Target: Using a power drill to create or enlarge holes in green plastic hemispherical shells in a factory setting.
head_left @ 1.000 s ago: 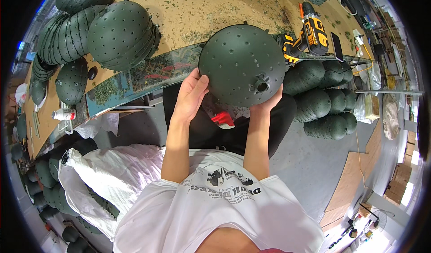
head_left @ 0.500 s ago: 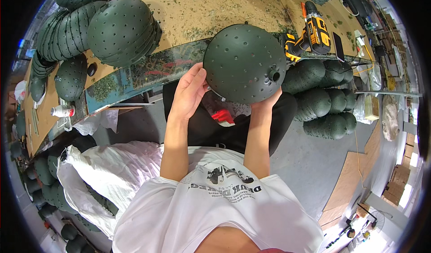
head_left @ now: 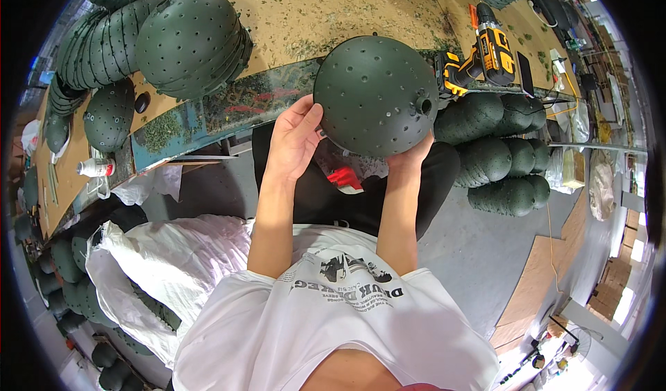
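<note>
Between my two hands is a dark green plastic dome [head_left: 374, 93] with small holes dotted over it and one larger round hole on its right side. My left hand [head_left: 297, 136] grips its left rim, thumb on the outside and fingers partly behind it. Under its lower right edge, my right hand [head_left: 412, 154] supports it, the fingers mostly hidden behind the dome. The dome is held over my lap at the front edge of the workbench [head_left: 305, 16]. A yellow and black cordless drill [head_left: 494, 55] lies on the bench to the right of it.
Nested stacks of similar domes [head_left: 191, 44] stand at the bench's left. More stacked domes [head_left: 485, 159] are at the right below the bench. A white bottle [head_left: 96, 167] lies by the left edge, and a white woven sack [head_left: 166, 259] sits beside me. Green shavings [head_left: 163, 133] litter the bench.
The dome has shifted very slightly left and up in my hands, with its larger hole turned a little. Both hands keep their hold.
</note>
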Tool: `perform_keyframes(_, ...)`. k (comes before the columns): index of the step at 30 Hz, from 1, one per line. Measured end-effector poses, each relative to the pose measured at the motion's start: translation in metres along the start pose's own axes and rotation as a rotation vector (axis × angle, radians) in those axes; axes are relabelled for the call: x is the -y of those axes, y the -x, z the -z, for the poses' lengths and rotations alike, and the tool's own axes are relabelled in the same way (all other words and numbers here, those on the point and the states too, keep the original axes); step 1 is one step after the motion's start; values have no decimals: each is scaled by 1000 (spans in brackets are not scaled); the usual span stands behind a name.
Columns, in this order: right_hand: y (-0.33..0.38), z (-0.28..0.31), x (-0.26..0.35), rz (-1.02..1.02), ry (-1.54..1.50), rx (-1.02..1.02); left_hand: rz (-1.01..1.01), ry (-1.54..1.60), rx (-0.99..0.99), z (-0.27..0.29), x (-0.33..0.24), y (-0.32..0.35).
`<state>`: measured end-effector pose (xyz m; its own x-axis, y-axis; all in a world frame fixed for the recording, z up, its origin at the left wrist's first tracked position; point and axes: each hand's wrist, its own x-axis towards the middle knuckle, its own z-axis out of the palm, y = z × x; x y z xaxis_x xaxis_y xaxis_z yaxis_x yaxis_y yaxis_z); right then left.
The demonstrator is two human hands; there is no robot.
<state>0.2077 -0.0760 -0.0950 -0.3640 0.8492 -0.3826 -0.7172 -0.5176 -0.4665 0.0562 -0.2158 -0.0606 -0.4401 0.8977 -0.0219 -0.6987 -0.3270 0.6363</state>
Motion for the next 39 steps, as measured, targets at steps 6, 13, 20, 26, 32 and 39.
perform_keyframes(6,-7,11,-2,-36,28,41,-13,20,-55,8,6,-4)
perform_keyframes(13,-3,6,-9,-203,199,24,-100,-110,-139,38,-11,-25)
perform_keyframes(20,-9,19,-20,-85,258,79,-82,-234,-174,45,-23,-40)
perform_keyframes(26,-10,10,-30,59,263,33,-54,-484,-352,51,-27,-39)
perform_keyframes(32,-15,8,-36,106,299,10,-101,-731,-467,32,-32,-30)
perform_keyframes(39,-16,5,-44,137,365,12,-139,-899,-361,34,-33,-20)
